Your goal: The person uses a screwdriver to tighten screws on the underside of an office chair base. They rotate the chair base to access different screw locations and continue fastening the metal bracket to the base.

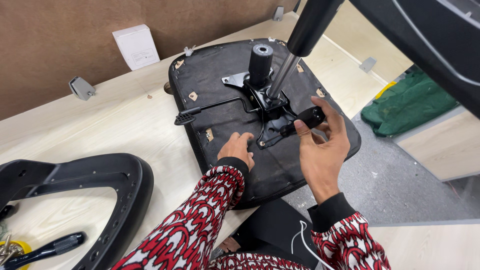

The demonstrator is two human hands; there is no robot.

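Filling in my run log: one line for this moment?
left hand: flat on seat underside | right hand: gripping screwdriver handle at mechanism plate

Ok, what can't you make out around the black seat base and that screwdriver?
Head view only:
- Screwdriver tip and screw: hidden by the black metal mechanism plate.
- Black-handled screwdriver: grip partly covered by the right hand.
- Left hand: fingertips curled under, contact unclear.
- Black plastic frame: cut off at left edge.
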